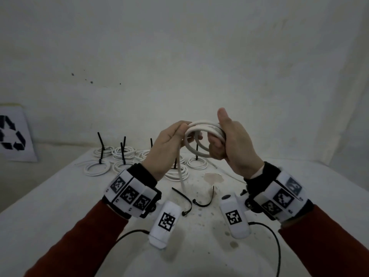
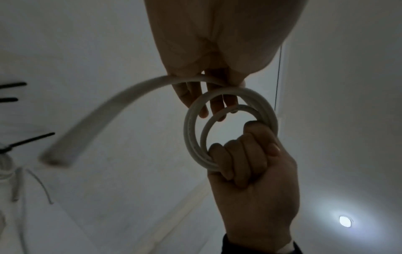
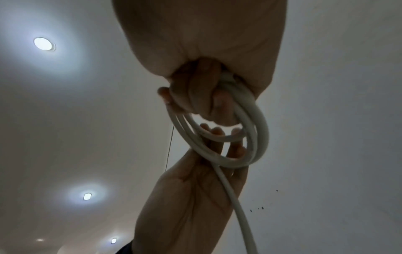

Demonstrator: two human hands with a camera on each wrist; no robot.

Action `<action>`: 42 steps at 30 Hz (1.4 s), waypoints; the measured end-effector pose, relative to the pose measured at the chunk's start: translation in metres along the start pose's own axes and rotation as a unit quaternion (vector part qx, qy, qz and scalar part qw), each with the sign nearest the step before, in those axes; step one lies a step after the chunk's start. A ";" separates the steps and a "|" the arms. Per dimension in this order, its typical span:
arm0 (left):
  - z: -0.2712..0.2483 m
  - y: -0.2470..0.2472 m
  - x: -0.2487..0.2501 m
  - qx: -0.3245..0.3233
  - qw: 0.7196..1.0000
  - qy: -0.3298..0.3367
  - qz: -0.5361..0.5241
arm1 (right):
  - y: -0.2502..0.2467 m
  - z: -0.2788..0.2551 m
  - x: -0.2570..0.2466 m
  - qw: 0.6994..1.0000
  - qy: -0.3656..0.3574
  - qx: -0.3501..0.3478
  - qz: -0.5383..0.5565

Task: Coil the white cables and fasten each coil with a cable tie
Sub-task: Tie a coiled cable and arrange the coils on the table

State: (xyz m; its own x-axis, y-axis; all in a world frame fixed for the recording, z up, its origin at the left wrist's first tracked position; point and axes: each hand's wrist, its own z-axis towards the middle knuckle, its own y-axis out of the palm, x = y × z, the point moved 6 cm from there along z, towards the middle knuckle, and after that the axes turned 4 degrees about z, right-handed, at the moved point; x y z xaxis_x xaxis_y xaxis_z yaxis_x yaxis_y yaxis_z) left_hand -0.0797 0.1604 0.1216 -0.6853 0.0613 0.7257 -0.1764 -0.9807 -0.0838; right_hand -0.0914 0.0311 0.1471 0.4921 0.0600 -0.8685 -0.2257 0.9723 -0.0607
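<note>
White cable (image 1: 196, 136): we're mid-coil, right hand (image 1: 234, 144) clenching loops, left hand (image 1: 169, 142) pinching the tail; next, wind the remainder.

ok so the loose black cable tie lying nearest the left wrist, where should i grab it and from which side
Pinch that cable tie on its thin strap near the middle, coming straight down from above. It lies flat on the table, bowed, its blocky head at the near end, so the middle leaves both ends free for threading. Both hands are busy: the right hand grips the coil and the left hand feeds cable.
</note>
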 end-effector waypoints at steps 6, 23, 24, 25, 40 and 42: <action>-0.002 0.009 -0.002 0.021 0.996 -0.052 -0.072 | -0.006 0.003 0.014 0.976 0.003 0.205 0.071; -0.005 -0.010 -0.027 0.061 0.990 -0.118 0.058 | 0.014 0.014 0.019 0.972 -0.019 0.112 -0.208; -0.005 -0.008 -0.030 0.033 0.989 -0.142 0.035 | 0.011 0.014 0.022 0.965 -0.032 0.133 -0.225; -0.005 -0.007 -0.032 -0.003 0.986 -0.165 0.024 | 0.007 0.015 0.025 0.961 -0.041 0.155 -0.224; 0.009 -0.031 -0.023 0.122 0.972 -0.167 -0.111 | 0.002 0.005 0.037 0.986 -0.005 0.098 -0.138; 0.013 -0.046 -0.020 0.179 0.959 -0.137 -0.171 | 0.006 -0.009 0.055 0.983 0.068 0.046 -0.161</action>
State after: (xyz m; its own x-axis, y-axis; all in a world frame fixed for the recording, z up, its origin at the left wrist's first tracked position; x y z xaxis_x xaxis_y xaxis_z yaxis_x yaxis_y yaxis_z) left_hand -0.0486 0.2021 0.1200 -0.4101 0.3874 0.8256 -0.0699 -0.9160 0.3951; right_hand -0.0730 0.0387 0.0948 0.4065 -0.2793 -0.8699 0.0040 0.9527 -0.3040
